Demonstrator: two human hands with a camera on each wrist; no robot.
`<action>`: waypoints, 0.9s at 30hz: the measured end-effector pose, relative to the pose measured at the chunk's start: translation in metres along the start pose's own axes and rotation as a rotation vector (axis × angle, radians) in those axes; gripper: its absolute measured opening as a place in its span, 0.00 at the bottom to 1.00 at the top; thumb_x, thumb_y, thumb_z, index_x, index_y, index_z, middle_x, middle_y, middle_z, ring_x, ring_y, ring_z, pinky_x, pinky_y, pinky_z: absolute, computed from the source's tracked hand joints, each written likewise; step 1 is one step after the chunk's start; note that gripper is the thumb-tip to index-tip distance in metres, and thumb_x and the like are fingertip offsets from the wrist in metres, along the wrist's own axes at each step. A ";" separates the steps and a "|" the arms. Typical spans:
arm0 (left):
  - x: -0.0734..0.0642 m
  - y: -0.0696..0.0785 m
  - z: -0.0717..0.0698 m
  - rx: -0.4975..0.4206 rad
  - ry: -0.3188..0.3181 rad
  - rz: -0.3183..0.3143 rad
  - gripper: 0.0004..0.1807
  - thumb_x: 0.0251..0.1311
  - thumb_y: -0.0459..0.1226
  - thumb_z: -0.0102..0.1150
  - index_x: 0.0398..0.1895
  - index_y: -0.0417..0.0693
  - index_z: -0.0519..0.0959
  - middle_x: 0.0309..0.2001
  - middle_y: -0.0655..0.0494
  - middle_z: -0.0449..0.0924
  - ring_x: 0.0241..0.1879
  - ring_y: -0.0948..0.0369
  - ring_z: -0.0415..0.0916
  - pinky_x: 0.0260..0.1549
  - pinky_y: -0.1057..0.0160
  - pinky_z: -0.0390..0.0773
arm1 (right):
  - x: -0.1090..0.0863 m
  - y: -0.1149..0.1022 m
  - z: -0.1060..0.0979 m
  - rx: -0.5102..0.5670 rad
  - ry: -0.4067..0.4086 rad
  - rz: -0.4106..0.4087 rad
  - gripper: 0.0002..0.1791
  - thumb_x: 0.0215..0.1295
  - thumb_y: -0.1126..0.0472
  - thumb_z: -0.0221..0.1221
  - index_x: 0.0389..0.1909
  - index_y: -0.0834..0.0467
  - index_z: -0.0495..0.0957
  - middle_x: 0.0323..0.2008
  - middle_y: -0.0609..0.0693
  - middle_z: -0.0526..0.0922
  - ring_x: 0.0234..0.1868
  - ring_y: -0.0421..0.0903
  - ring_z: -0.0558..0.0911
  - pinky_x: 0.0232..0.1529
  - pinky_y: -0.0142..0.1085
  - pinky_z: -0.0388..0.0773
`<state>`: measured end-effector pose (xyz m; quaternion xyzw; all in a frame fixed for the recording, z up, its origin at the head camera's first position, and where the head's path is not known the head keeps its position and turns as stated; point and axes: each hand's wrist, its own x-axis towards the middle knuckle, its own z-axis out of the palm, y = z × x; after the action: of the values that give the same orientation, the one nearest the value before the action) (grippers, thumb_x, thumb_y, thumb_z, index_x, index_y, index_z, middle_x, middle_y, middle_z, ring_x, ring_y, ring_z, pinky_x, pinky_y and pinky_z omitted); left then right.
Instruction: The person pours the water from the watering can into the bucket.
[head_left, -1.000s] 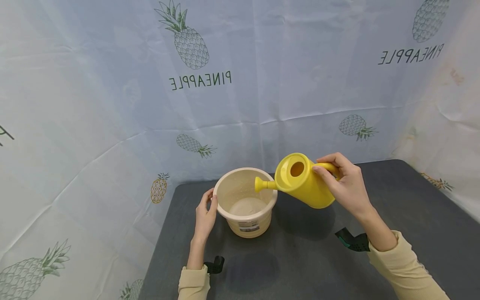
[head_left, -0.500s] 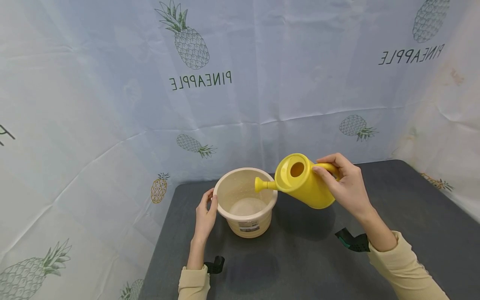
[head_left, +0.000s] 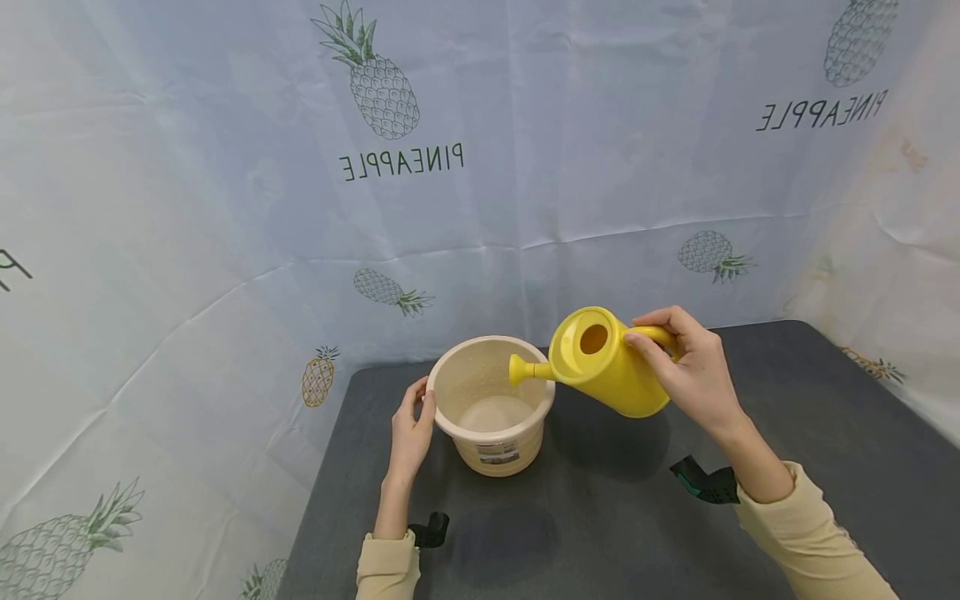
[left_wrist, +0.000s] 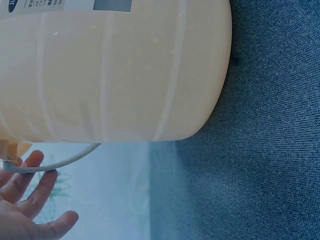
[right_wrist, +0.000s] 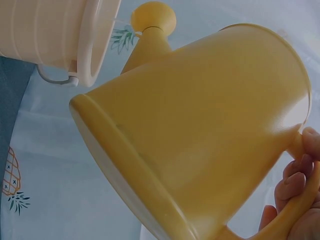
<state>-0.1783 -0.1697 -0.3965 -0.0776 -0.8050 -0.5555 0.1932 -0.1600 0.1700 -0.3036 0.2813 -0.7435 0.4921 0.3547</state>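
Clasping the handle (head_left: 660,335) of the yellow watering can (head_left: 618,387), your right grip (head_left: 697,371) holds it tilted above the tabletop (head_left: 615,533), spout (head_left: 532,370) over the beige plastic bucket (head_left: 492,435); your left grip (head_left: 408,433), fingers loosely apart, touches the bucket's left side.

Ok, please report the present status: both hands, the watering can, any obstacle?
Right hand gripping watering can, tilted toward bucket. Left hand touching bucket at rim. Nothing visible blocking spout.

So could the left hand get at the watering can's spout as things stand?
Probably yes: the left hand need only leave the bucket and cross its open top; nothing visible blocks the spout.
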 end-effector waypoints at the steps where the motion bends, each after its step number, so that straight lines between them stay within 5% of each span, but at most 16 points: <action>1: 0.000 0.000 0.000 0.000 0.000 -0.002 0.20 0.69 0.34 0.45 0.60 0.32 0.67 0.53 0.34 0.72 0.56 0.43 0.65 0.54 0.42 0.63 | 0.000 0.000 0.000 -0.001 0.000 0.000 0.14 0.49 0.82 0.60 0.38 0.70 0.75 0.33 0.52 0.80 0.35 0.34 0.78 0.37 0.22 0.74; 27: 0.000 -0.001 0.000 -0.001 0.000 0.025 0.19 0.69 0.33 0.45 0.60 0.32 0.67 0.52 0.35 0.73 0.56 0.43 0.66 0.52 0.40 0.64 | 0.001 0.002 0.001 -0.004 -0.009 -0.007 0.14 0.49 0.82 0.60 0.37 0.70 0.75 0.33 0.54 0.80 0.34 0.34 0.78 0.36 0.22 0.74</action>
<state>-0.1785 -0.1700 -0.3980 -0.0875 -0.8038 -0.5534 0.2001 -0.1619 0.1694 -0.3043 0.2852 -0.7451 0.4883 0.3536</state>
